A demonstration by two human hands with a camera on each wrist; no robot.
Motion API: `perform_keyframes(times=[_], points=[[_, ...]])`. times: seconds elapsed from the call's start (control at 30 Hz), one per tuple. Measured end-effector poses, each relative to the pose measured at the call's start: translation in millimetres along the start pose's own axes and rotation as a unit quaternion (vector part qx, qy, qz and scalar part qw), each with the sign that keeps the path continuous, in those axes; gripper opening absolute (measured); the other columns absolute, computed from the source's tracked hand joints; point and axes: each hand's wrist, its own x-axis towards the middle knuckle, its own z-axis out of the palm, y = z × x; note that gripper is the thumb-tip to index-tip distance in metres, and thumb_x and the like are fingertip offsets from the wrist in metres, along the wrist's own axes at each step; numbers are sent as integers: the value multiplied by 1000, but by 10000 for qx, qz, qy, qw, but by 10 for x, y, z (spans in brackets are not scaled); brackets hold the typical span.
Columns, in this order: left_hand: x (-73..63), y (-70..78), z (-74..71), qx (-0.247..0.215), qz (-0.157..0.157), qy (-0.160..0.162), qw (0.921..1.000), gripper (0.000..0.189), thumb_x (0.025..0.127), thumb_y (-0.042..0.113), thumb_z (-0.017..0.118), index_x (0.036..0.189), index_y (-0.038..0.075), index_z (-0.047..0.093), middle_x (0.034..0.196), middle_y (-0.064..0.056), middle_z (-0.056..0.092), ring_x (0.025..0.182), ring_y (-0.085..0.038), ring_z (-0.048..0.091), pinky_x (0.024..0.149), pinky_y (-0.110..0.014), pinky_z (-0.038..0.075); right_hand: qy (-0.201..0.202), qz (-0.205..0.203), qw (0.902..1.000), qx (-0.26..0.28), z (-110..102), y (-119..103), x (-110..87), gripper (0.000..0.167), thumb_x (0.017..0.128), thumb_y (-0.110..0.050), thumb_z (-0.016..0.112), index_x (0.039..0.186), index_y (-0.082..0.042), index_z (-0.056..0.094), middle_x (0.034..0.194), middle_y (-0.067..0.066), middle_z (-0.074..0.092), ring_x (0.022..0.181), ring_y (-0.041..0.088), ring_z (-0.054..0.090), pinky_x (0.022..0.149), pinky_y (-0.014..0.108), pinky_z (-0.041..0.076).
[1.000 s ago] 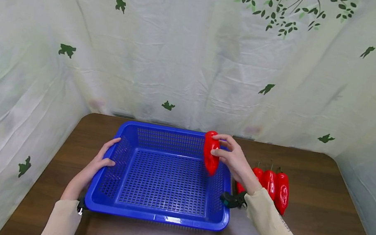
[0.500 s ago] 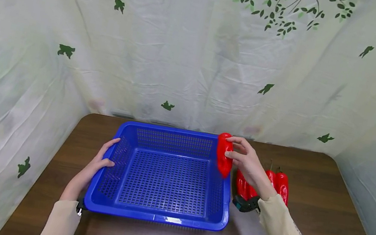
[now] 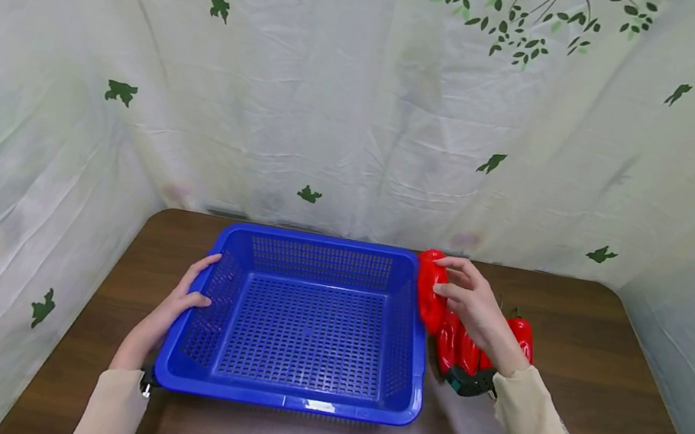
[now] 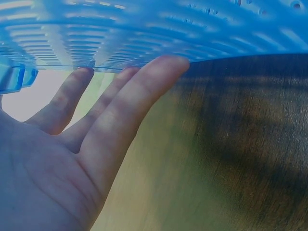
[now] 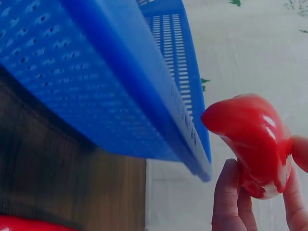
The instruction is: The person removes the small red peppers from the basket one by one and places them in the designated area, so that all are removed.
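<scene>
A blue plastic basket (image 3: 287,402) with slotted walls sits on the table. My left hand (image 3: 173,306) holds its left side, with thumb and forefinger over the rim; in the left wrist view the other fingers (image 4: 115,110) reach up against the outer wall. A glossy red pepper (image 3: 429,292) is pinched between the thumb and fingers of my right hand (image 3: 478,310), just beyond the basket's right rim. The right wrist view shows this pepper (image 5: 255,139) upright-ish, its pointed end toward the basket. More red peppers (image 3: 447,343) lie in a row under my right wrist, partly hidden.
The brown wooden table (image 3: 598,416) extends to both sides and in front of the basket. A pale curtain (image 3: 369,97) printed with leaves encloses the back and sides. Dark wrist bands (image 3: 470,382) are worn below the sleeves.
My right hand has carried the pepper rightward, from over the basket's right inner side to beyond its rim. The left hand and basket stay in place.
</scene>
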Motion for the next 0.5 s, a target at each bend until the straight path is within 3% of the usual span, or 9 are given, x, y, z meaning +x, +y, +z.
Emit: perform_keyframes(times=[0.5], points=[[-9, 7, 0, -35, 56, -21, 10000, 68, 94, 11, 41, 152, 31, 10, 153, -17, 0, 129, -48, 20, 87, -52, 41, 320, 132, 9993, -158, -277, 25, -104, 27, 94, -5, 51, 120, -12, 50, 129, 15, 43, 102, 21, 53, 83, 30, 50]])
